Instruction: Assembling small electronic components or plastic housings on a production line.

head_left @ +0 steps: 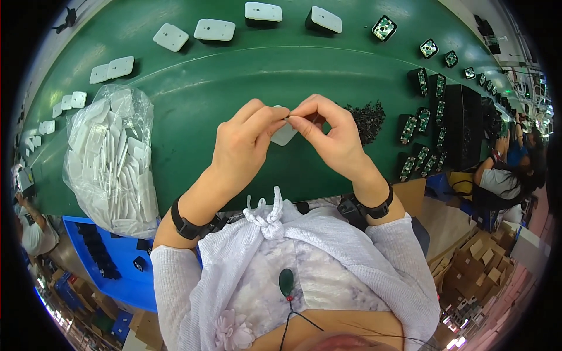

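Observation:
My left hand (pixel 246 140) and my right hand (pixel 333 131) meet over the table, both closed in a pinch. Between their fingertips is a small dark part (pixel 287 118), too tiny to name by kind. Just beneath the fingers lies a white plastic cover (pixel 284 136), partly hidden by both hands. To the right of my right hand is a heap of small black parts (pixel 367 123).
A clear bag of white covers (pixel 111 164) stands on the left of the green table (pixel 193 123). White-topped units (pixel 214 30) line the far side. Black housings with green circuit boards (pixel 408 128) sit at right, near a black box (pixel 462 126). A blue bin (pixel 111 286) is lower left.

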`<action>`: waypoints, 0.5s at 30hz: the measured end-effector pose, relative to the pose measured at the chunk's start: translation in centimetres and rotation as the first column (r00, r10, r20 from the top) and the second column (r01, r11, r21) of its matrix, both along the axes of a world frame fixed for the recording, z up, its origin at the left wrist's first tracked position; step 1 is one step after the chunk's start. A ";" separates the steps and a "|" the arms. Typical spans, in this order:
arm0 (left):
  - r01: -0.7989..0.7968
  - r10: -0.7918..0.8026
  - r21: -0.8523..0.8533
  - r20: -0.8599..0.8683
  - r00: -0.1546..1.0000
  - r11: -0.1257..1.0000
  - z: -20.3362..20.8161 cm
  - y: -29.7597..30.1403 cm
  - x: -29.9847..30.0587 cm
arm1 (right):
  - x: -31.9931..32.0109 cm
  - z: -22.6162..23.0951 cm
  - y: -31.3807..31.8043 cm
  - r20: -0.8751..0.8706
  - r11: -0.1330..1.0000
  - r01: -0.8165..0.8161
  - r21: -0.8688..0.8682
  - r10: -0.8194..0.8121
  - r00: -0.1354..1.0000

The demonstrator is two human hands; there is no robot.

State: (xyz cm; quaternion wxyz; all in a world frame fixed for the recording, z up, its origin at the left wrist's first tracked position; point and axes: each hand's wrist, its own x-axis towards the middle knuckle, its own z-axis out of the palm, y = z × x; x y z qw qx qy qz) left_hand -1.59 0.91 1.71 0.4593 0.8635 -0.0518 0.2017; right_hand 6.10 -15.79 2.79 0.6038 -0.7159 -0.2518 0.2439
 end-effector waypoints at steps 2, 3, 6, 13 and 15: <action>-0.141 0.018 -0.342 -0.340 0.940 0.929 0.4 -0.4 -0.7 | -0.4 0.2 0.3 0.304 0.997 0.017 -0.074 0.006 0.953; -0.143 0.020 -0.341 -0.339 0.941 0.929 0.1 -0.3 -0.7 | -0.7 0.1 0.5 0.305 0.997 0.015 -0.074 0.008 0.952; -0.212 -0.062 -0.705 -0.341 0.938 0.677 -1.0 0.0 -0.7 | -1.3 -0.3 1.0 0.435 0.996 0.087 -0.036 -0.063 0.898; -0.169 -0.103 -0.798 -0.277 0.955 0.578 -1.5 -0.3 -1.3 | -1.8 -0.7 2.4 0.499 0.985 0.155 -0.083 -0.093 0.861; -0.129 -0.051 -0.769 -0.206 0.977 0.626 -1.6 -0.4 -1.4 | -1.9 -0.6 2.6 0.538 0.980 0.165 -0.112 -0.080 0.839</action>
